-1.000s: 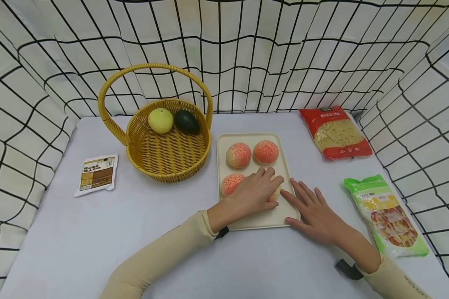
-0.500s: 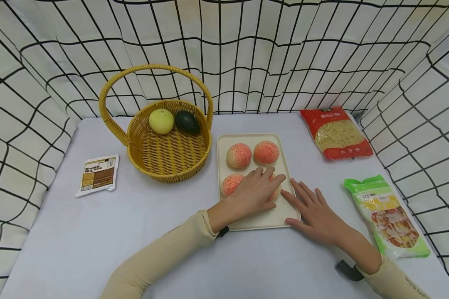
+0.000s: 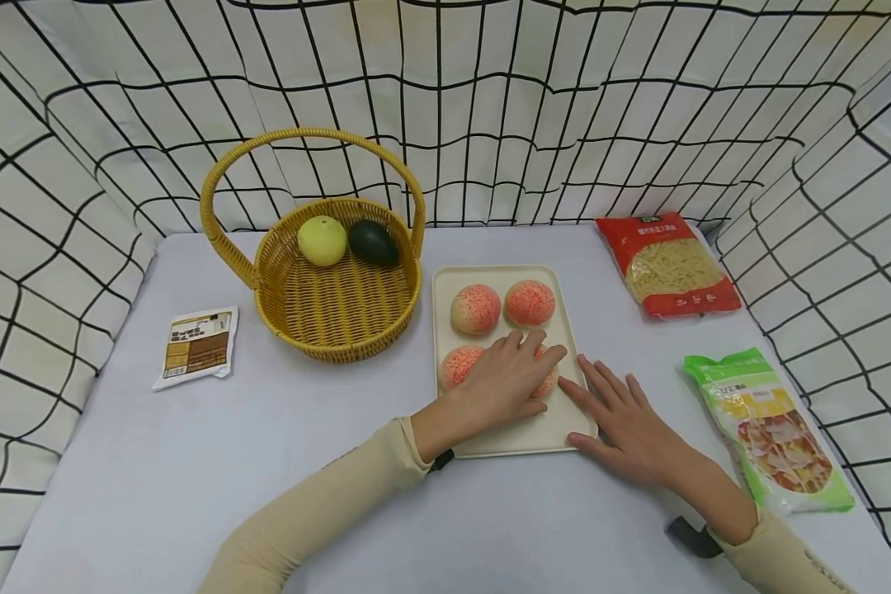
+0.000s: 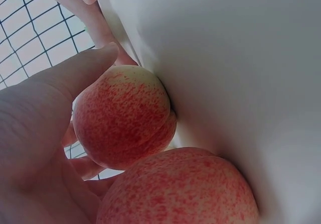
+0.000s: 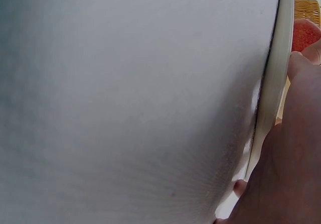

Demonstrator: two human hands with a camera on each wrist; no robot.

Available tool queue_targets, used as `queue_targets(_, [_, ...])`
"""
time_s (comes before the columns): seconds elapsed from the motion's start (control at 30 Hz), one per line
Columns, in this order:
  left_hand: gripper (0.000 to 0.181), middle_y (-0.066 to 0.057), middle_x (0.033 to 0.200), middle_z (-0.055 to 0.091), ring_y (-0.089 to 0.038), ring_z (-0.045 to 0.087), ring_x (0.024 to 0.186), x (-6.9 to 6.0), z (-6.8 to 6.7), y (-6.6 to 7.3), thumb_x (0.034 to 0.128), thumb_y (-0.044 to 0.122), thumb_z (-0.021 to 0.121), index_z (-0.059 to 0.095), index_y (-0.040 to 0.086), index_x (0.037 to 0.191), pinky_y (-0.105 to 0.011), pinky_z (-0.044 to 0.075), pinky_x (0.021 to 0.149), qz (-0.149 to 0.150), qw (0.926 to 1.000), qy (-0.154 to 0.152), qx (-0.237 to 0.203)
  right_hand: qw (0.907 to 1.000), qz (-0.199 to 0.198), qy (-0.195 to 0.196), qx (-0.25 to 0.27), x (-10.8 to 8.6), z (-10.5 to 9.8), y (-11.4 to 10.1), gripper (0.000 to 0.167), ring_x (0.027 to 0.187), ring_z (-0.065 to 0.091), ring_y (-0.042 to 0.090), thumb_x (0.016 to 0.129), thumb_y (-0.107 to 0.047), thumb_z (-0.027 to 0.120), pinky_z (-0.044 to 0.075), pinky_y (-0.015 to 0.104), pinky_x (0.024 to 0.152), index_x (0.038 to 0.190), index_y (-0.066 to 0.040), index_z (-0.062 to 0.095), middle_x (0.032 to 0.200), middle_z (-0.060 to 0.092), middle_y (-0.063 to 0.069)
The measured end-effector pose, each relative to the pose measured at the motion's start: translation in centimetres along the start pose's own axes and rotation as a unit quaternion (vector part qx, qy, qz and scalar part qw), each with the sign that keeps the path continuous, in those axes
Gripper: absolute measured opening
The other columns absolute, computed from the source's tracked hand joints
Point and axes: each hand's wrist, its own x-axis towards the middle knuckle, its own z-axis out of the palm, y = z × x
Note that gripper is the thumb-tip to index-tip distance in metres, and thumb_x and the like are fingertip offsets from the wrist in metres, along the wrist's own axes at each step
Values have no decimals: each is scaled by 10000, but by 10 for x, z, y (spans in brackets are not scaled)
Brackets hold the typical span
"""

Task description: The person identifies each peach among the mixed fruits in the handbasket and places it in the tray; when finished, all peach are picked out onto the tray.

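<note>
A cream tray (image 3: 516, 444) carries several pink-speckled peaches. My left hand (image 3: 497, 379) reaches across it and grips the front right peach (image 3: 549, 383); in the left wrist view the thumb and fingers curl round that peach (image 4: 123, 118), which sits on the tray. Under the left wrist lies the front left peach (image 3: 460, 365), partly covered. Behind are the back left peach (image 3: 475, 309) and the back right peach (image 3: 530, 303). My right hand (image 3: 627, 425) lies with spread, straight fingers against the tray's right edge, its fingertips at the rim.
Left of the tray stands a yellow wicker basket (image 3: 337, 351) with a tall handle, holding a yellow-green fruit (image 3: 322, 241) and a dark green avocado (image 3: 373, 242). A white-brown packet (image 3: 196, 346) lies far left. On the right are a red pasta bag (image 3: 668, 264) and a green bag (image 3: 772, 433).
</note>
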Motion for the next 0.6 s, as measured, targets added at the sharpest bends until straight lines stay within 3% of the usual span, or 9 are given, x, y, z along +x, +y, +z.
queue_targets(0.3, [735,-52,1411,562,-276,621,1236,-1,-1,-3,880,453,858,489,238,1479,-384,583,984,54,9999,113,-47,10000,2,-16,-11,0,0,1,782,1660,152,423,1022,-608,587,149,790,1241,1693,-384,253,1821,94,59])
queue_targets(0.6, [794,-79,1574,488,-272,513,1384,-4,-4,-10,857,529,851,479,246,1498,-424,496,1147,-81,9997,205,-81,9999,-118,-99,-25,9,-1,6,799,1661,147,418,1008,-621,605,150,795,1240,1690,-403,251,1823,80,42])
